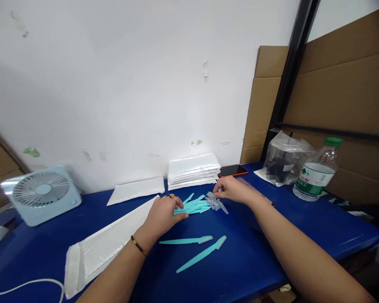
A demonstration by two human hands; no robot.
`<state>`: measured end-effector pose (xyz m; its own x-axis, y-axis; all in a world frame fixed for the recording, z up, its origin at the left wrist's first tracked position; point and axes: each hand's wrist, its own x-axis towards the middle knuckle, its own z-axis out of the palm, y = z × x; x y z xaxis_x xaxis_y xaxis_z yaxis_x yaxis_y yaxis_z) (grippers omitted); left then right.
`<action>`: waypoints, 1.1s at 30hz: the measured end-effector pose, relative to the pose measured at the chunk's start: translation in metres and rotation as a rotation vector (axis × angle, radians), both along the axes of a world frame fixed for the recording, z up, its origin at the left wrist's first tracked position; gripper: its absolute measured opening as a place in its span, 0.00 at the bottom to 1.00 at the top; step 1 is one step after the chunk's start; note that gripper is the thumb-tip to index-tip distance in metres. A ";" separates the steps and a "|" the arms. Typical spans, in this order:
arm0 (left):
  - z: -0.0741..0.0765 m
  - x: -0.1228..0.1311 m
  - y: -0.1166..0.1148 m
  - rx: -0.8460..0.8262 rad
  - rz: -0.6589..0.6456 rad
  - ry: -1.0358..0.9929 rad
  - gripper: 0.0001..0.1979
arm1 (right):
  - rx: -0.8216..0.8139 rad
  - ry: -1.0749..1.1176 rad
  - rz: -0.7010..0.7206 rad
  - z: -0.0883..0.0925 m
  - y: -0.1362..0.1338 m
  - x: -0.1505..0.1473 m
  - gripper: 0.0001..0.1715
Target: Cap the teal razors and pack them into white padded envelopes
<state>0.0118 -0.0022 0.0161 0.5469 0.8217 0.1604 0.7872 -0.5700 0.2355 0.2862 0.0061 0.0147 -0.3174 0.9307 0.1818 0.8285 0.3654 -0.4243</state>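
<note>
A pile of turquoise eyebrow razors lies on the blue table, beside a small heap of clear plastic caps. My left hand is at the left end of the pile, its thumb and fingers closed around razor handles; how many is hidden. Over the caps, my right hand has its fingertips pinched together on what looks like one clear cap. Nearer to me lie two separate razors, one nearly level and one slanted, both with capped heads.
White padded mailers are stacked by the wall, with another mailer beside them. A long mailer lies under my left forearm. A fan stands left; phones, a bagged item and a bottle are right.
</note>
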 end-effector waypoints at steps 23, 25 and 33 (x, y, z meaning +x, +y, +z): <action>-0.003 0.009 -0.012 -0.028 0.027 -0.031 0.20 | -0.030 0.078 0.033 0.006 -0.006 -0.006 0.13; -0.001 0.013 -0.027 -0.130 -0.061 -0.052 0.22 | -0.020 0.075 0.034 0.008 -0.007 -0.006 0.13; -0.012 0.024 -0.047 -0.229 -0.155 0.021 0.06 | -0.397 0.208 0.305 0.008 -0.016 -0.007 0.18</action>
<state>0.0359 -0.0493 0.0038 0.6699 0.7417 -0.0332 0.7013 -0.6174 0.3565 0.2790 -0.0099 0.0226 -0.5786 0.8120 -0.0773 0.5936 0.3542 -0.7226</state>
